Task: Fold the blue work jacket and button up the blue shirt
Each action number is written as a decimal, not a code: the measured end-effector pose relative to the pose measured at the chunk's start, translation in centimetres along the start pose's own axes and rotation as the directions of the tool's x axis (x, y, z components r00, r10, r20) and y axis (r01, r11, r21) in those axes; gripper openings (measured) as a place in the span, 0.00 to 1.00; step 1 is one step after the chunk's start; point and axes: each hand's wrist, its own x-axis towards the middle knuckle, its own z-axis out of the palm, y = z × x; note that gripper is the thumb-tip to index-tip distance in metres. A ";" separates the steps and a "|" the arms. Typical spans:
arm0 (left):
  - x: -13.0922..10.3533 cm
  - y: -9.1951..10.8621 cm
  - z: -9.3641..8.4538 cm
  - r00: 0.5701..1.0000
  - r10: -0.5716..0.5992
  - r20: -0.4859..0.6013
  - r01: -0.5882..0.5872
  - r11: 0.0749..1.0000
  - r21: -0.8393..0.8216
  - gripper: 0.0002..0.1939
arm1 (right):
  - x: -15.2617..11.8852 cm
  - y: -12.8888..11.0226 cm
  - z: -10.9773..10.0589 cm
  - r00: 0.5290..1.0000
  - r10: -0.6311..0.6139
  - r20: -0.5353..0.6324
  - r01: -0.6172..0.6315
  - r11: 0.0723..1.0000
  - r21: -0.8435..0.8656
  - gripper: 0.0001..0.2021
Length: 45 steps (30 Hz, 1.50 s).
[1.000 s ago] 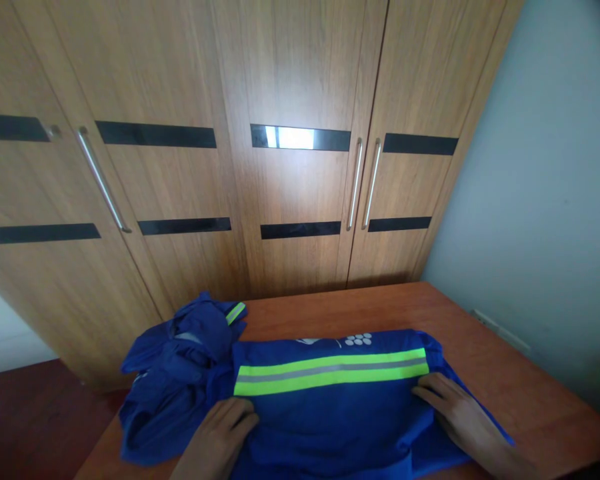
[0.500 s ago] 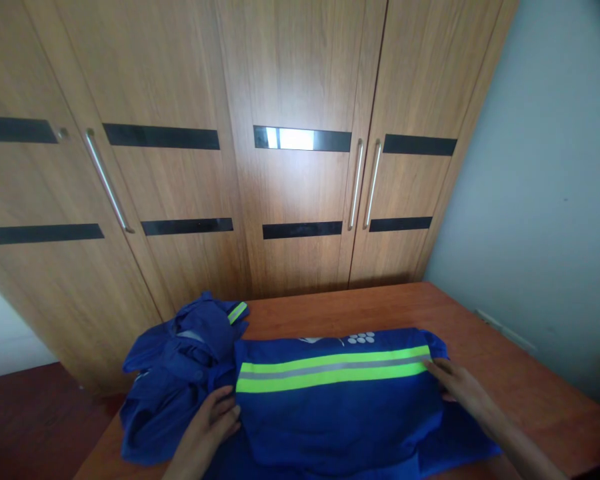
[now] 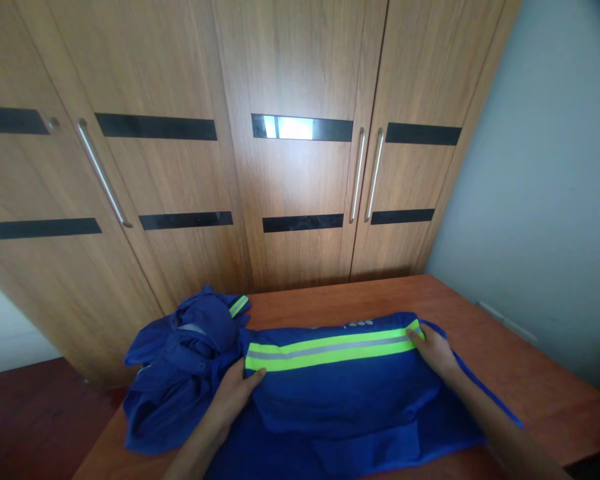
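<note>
A blue work jacket (image 3: 340,400) with a yellow-green and grey reflective band lies folded over on the table in front of me. My left hand (image 3: 237,390) grips its left edge at the end of the band, thumb on top and fingers hidden behind the cloth. At the band's right end, my right hand (image 3: 433,348) pinches the fabric, its thumb over the stripe. Pale printed marks show partly along the far folded edge. Between my hands the upper layer looks slightly raised.
A crumpled heap of blue clothing (image 3: 180,367) with a reflective strip lies at the table's left. The reddish-brown table (image 3: 480,347) meets a wooden wardrobe (image 3: 300,180) with metal handles behind. A pale wall (image 3: 540,200) stands at the right.
My left hand has moved from beside the jacket onto its left edge and closed. The right hand has taken hold of the band's end, and the far edge has tilted, hiding more printed marks.
</note>
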 end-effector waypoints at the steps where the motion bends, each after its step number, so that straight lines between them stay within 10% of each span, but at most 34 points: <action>1: 0.0 -0.2 -0.1 1.000 0.024 -0.018 -0.023 0.999 0.048 0.23 | -0.1 0.1 0.0 1.000 -0.002 -0.005 0.002 0.999 -0.042 0.13; 4: -0.5 -0.4 -1.2 0.989 0.109 -0.097 -0.071 0.943 0.326 0.23 | -0.6 0.0 -0.8 1.000 0.001 -0.015 -0.003 0.990 -0.144 0.13; 8: -1.8 0.8 -1.1 0.906 0.377 -0.194 -0.084 0.608 0.789 0.21 | -2.0 -3.0 -2.4 0.987 -0.103 -0.123 0.062 0.953 -0.297 0.21; 13: -1.1 2.9 6.3 0.826 0.496 0.267 -0.434 0.259 0.863 0.18 | -5.6 -11.3 0.2 0.738 -0.669 0.087 0.670 0.712 -0.210 0.20; 16: 0.9 2.1 10.5 0.755 0.483 0.443 -0.561 0.129 0.817 0.25 | -7.7 -13.6 3.3 0.651 -0.726 0.222 0.759 0.632 -0.157 0.25; 22: 3.5 -1.6 10.8 0.790 0.307 0.531 -0.590 0.146 0.794 0.31 | -8.2 -11.7 5.3 0.677 -0.622 0.392 0.707 0.698 -0.113 0.27; 30: 3.2 -1.6 10.2 0.802 0.362 0.475 -0.556 0.165 0.814 0.31 | -8.0 -12.3 6.5 0.723 -0.612 0.320 0.673 0.729 -0.127 0.25; 40: 2.8 -2.1 -0.2 0.855 0.370 0.363 -0.469 0.250 0.847 0.26 | -5.0 -8.3 5.4 0.777 -0.550 0.308 0.610 0.779 -0.148 0.29; 45: 3.9 -2.0 -1.9 0.857 0.493 0.150 -0.371 0.388 0.844 0.24 | -5.3 -7.9 5.3 0.768 -0.561 0.308 0.619 0.773 -0.138 0.29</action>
